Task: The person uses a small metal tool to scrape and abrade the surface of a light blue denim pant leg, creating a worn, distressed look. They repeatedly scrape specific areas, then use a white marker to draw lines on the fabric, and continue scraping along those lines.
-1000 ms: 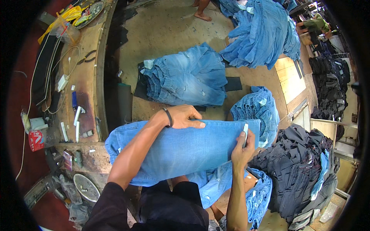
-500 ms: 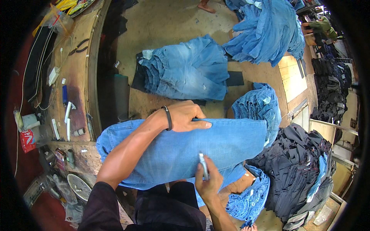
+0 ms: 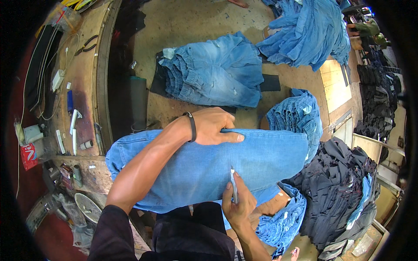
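Left grip [image 3: 213, 126] clamped on a denim garment [image 3: 196, 169], right grip [image 3: 238, 204] on a slim pale tool [image 3: 235, 191]

I have the left grip pinched on the garment's far edge, thumb on the upper face, the other fingers curled over and partly out of my sight. A dark wristband [image 3: 192, 127] sits just behind it. My right grip is closed around the tool, which points away from the wearer over the middle of the cloth; I cannot tell whether its tip touches the denim. The garment is stretched crosswise above the wearer's dark-clothed lap [image 3: 187, 235].

Past its far edge I see a stack of blue jeans [image 3: 213, 74] on a wooden surface [image 3: 183, 21]. Near the garment's right end is a second denim stack [image 3: 296, 111], and farther right a heap of dark garments [image 3: 335, 187]. Crumpled blue denim [image 3: 285, 222] lies to the right of the right forearm. Off to the left, my view takes in a wooden desk [image 3: 87, 67] carrying pliers [image 3: 79, 51], a small blue object [image 3: 70, 101] and pale strips [image 3: 74, 141].
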`<action>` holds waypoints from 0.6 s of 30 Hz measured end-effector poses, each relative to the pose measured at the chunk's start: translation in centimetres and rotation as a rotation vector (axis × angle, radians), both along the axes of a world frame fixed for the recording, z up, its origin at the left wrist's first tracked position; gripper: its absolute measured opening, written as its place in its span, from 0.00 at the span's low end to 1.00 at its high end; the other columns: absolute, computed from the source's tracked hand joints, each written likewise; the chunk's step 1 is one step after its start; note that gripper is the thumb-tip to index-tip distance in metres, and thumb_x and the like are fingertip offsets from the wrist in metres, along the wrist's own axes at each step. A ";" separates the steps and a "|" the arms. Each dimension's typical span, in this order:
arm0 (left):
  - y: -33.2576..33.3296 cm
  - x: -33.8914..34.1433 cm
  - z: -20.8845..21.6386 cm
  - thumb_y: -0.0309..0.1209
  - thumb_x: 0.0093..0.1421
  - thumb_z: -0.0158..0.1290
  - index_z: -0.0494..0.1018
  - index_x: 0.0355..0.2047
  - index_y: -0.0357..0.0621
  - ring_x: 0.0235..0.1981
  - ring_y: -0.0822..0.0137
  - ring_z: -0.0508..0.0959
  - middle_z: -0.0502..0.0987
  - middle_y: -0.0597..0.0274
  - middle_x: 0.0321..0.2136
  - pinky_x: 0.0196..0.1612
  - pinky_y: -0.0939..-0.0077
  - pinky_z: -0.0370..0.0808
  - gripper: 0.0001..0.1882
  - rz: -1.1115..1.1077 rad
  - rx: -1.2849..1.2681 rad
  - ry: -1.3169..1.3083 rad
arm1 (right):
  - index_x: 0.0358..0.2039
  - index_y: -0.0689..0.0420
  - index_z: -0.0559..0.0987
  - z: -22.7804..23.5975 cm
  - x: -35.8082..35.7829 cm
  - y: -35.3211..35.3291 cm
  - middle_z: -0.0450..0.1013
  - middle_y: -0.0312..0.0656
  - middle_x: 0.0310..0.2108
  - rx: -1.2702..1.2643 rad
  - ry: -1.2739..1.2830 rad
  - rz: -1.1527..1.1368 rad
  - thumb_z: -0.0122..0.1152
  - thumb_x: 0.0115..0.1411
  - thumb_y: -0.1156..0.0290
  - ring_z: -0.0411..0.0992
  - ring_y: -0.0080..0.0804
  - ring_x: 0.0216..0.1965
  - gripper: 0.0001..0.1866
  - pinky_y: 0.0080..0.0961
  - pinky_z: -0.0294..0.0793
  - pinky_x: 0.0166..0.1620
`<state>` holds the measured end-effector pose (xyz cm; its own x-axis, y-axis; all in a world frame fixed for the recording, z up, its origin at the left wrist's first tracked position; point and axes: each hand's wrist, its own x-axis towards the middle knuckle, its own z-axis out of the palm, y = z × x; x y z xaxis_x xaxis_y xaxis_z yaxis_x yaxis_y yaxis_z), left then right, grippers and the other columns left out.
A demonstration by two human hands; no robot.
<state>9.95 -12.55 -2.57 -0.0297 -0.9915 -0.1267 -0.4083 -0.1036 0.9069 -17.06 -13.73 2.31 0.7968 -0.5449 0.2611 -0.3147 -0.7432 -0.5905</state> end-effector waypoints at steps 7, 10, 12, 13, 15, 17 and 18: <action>0.5 0.4 0.8 0.55 0.70 0.55 0.72 0.18 0.32 0.16 0.48 0.67 0.65 0.41 0.15 0.25 0.52 0.63 0.36 0.072 0.028 -0.044 | 0.53 0.66 0.81 -0.4 1.2 -0.2 0.71 0.42 0.19 -0.013 -0.021 0.045 0.68 0.58 0.84 0.68 0.34 0.16 0.21 0.30 0.67 0.20; 1.0 0.9 1.2 0.55 0.70 0.55 0.71 0.18 0.32 0.17 0.44 0.65 0.66 0.40 0.15 0.25 0.51 0.63 0.36 -0.010 0.191 0.046 | 0.53 0.67 0.81 -0.1 1.1 0.0 0.70 0.42 0.18 -0.030 -0.011 0.050 0.69 0.57 0.84 0.67 0.32 0.16 0.22 0.29 0.66 0.20; 1.0 1.0 1.1 0.55 0.70 0.55 0.70 0.17 0.32 0.17 0.43 0.63 0.66 0.40 0.15 0.25 0.50 0.62 0.36 0.009 0.097 0.013 | 0.53 0.68 0.80 0.2 0.9 0.1 0.78 0.51 0.29 0.001 0.070 0.065 0.67 0.59 0.83 0.77 0.40 0.23 0.20 0.30 0.76 0.27; 1.0 1.0 1.0 0.55 0.70 0.55 0.70 0.17 0.32 0.17 0.43 0.62 0.66 0.40 0.15 0.25 0.50 0.62 0.36 0.021 0.054 -0.008 | 0.53 0.69 0.80 0.3 0.9 0.0 0.83 0.55 0.35 0.016 0.111 0.073 0.67 0.59 0.83 0.82 0.44 0.27 0.20 0.30 0.80 0.31; 1.0 0.9 0.6 0.55 0.69 0.56 0.69 0.16 0.33 0.17 0.43 0.63 0.67 0.41 0.15 0.25 0.50 0.62 0.36 0.080 -0.004 -0.045 | 0.53 0.69 0.81 0.1 1.3 -0.2 0.80 0.51 0.29 0.000 0.122 0.077 0.67 0.59 0.83 0.78 0.40 0.23 0.20 0.30 0.76 0.27; 1.1 0.6 0.3 0.54 0.68 0.56 0.69 0.16 0.34 0.18 0.42 0.66 0.68 0.42 0.15 0.26 0.50 0.63 0.36 0.131 -0.046 -0.078 | 0.53 0.68 0.82 -0.3 1.8 -0.4 0.75 0.46 0.23 -0.027 0.091 0.077 0.67 0.56 0.84 0.73 0.36 0.19 0.21 0.29 0.72 0.24; 1.1 0.5 0.1 0.54 0.68 0.57 0.69 0.16 0.34 0.19 0.42 0.67 0.68 0.43 0.15 0.27 0.50 0.63 0.35 0.152 -0.062 -0.092 | 0.53 0.68 0.82 -0.5 2.2 -0.4 0.71 0.43 0.20 -0.046 0.053 0.077 0.67 0.54 0.86 0.70 0.33 0.17 0.23 0.29 0.69 0.22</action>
<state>10.45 -11.50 -2.45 0.1303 -0.9896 -0.0607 -0.4741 -0.1159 0.8728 -14.88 -14.16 1.79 0.8490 -0.4703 0.2409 -0.2857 -0.7921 -0.5393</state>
